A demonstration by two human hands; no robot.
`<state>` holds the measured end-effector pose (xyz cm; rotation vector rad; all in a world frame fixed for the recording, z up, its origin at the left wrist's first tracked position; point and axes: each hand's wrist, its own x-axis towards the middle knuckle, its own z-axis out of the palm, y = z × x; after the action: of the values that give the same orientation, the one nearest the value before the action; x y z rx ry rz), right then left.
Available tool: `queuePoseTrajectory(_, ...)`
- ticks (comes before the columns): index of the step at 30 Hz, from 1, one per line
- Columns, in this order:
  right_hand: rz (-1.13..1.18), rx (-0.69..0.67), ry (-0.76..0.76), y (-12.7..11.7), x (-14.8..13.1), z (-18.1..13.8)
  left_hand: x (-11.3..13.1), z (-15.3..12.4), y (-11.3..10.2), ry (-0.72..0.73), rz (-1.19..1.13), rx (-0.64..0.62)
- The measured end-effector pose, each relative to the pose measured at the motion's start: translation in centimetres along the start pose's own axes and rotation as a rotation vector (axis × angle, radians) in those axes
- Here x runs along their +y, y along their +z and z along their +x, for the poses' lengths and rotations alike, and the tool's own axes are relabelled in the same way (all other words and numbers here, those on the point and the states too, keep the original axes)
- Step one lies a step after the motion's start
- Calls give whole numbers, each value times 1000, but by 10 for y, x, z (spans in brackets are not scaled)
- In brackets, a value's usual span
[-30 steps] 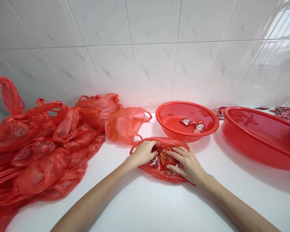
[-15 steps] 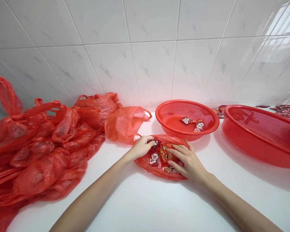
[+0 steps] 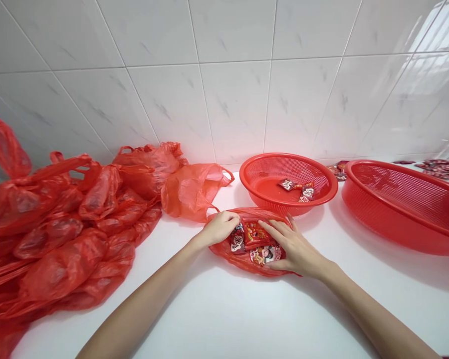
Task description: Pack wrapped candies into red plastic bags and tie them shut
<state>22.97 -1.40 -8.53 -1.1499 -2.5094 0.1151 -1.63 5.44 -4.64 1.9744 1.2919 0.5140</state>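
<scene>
On the white surface in front of me lies a red plastic bag (image 3: 228, 254), its mouth spread wide around several snack packets. Inside are a dark red packet with white lettering (image 3: 238, 243), a bright red packet (image 3: 256, 234) and a packet with a cartoon face (image 3: 267, 254). My left hand (image 3: 220, 229) is closed at the bag's left side, beside a small dark packet (image 3: 239, 228); whether it grips that packet or the bag's rim is hidden. My right hand (image 3: 295, 247) is open over the bag's right side, fingers spread and touching the packets.
A red mesh basket (image 3: 288, 159) with a few packets stands behind the bag. Another red basket (image 3: 392, 224) is at the right, with loose packets (image 3: 439, 168) behind it. Filled, knotted red bags (image 3: 67, 249) are heaped at left, beside a loose red bag (image 3: 190, 192).
My right hand's fingers have drawn back and spread, uncovering the packet with the cartoon face. The bright red packet lies turned differently. My left fingers have curled more tightly.
</scene>
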Motion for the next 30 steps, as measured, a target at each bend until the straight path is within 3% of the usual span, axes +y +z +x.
queuePoseTrajectory(4, 32, -45, 32, -10, 3, -2, 5, -8, 4, 65, 166, -17)
queuePoseTrajectory(7, 56, -74, 36, -17, 2, -2, 12, -16, 12, 233, 286, 1)
queuePoseTrajectory(12, 71, -90, 6, -20, -3, -2, 21, -27, 28, 462, 342, -181)
queuePoseTrajectory(16, 55, -79, 31, -20, 1, -5, 20, -27, 35, 470, 439, -200)
queuePoseTrajectory(23, 4, -66, 105, -21, 15, -10, 28, -25, 28, 256, 622, -113)
queuePoseTrajectory(28, -11, -36, 116, -18, 14, -8, 24, -27, 37, 472, 370, -248)
queuePoseTrajectory(30, -7, -28, 99, -18, 13, -7, 21, -27, 41, 494, 324, -298)
